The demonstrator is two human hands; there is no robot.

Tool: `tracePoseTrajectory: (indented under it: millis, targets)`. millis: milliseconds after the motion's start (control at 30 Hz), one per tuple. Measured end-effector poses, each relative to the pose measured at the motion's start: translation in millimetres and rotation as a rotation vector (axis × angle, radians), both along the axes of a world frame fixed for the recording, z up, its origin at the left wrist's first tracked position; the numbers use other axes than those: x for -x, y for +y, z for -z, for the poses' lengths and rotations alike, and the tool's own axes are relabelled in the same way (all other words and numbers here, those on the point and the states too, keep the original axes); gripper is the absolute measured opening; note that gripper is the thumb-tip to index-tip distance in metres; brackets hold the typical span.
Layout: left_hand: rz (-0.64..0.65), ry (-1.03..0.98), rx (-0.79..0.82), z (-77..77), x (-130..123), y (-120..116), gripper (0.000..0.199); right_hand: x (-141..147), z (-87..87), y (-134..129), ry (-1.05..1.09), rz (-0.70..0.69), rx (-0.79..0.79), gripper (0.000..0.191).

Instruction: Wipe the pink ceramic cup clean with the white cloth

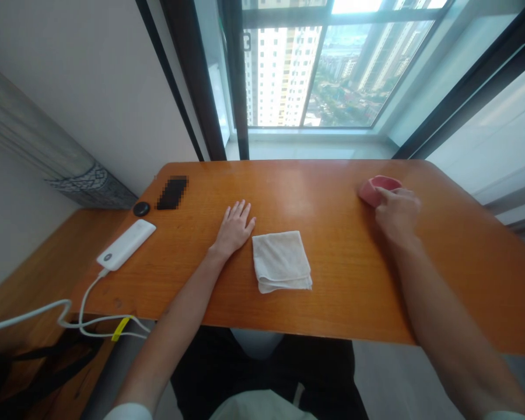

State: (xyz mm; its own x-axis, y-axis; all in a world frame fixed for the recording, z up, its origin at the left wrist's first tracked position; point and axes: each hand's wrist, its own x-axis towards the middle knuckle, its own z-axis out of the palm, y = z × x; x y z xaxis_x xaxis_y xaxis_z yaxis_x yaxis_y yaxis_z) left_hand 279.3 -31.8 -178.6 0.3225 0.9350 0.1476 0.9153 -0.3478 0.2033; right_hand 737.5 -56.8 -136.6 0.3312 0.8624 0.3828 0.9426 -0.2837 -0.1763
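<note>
The one container we have in hand is a small pink cup point(380, 189), lying tilted on the far right of the wooden desk point(332, 181) with its mouth turned up and away from us; only its pink inner wall shows, and we cannot make out anything inside it; our right hand point(397, 216) is on it, the arm reaching out from the bottom right corner; the fingers point(387, 198) are curled and touch the cup's near side, with the index finger lying along it, though we cannot tell how firmly they grip.

Our left hand point(234, 231) lies palm down on the desk, its fingers open and slightly spread, holding nothing; it sits just beside a folded off-white towel point(281, 261), near the middle of the desk, and does not appear to touch it; the two forearms angle in from white sleeves at the bottom of the view.

Further left, a white power bank point(126, 244) lies with a white cable point(81, 318) running off the desk edge; a yellow tag point(121, 328) sits on the cable; the power bank carries a small dark round mark, too small to read; beyond it are a black disc point(142, 209) and a phone point(172, 192), pixelated and unreadable.
</note>
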Motion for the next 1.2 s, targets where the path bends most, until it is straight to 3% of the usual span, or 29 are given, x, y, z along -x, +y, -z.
tracePoseTrajectory:
  millis: [133,200,267,333,500,533,600,700,833,933,1033,1200]
  targets:
    - [0.003,0.003,0.01,-2.1,-1,-1,0.065,-32,-1.5,-4,0.064,0.114,-0.013,0.054]
    - [0.001,0.006,0.017,-3.5,-1,-1,0.065,-19,-5.3,-4,0.053,0.113,-0.055,0.055]
    - [-0.003,0.008,0.025,-4.5,-1,-1,0.065,18,-9.2,-7,0.018,0.05,-0.118,0.059]
    - [-0.005,0.007,0.03,-5.1,-2,-2,0.065,74,-9.8,-19,-0.009,-0.188,-0.145,0.062]
    - [0.001,0.002,0.021,-4.0,0,-1,0.064,223,11.3,-90,-0.092,-1.047,0.041,0.068]
    - [0.003,0.001,0.017,-3.6,0,-1,0.064,240,16.9,-102,-0.092,-1.135,0.076,0.074]
    - [0.002,0.003,0.014,-3.0,0,-1,0.064,252,26.0,-112,-0.081,-1.168,0.131,0.077]
    - [-0.002,0.002,0.022,-3.1,0,-1,0.065,216,32.4,-87,-0.074,-0.963,0.205,0.074]
    - [0.006,-0.016,0.027,-3.6,0,-2,0.066,109,32.2,-32,-0.014,-0.387,0.306,0.078]
    - [0.003,-0.023,0.023,-3.1,0,-2,0.066,34,30.8,-19,0.063,-0.042,0.283,0.083]
    - [0.005,-0.028,0.022,-2.1,0,-1,0.066,-7,30.3,-33,0.086,0.044,0.269,0.087]
    - [0.001,-0.023,0.031,-1.9,0,-1,0.066,-33,37.7,-53,0.132,0.101,0.176,0.093]
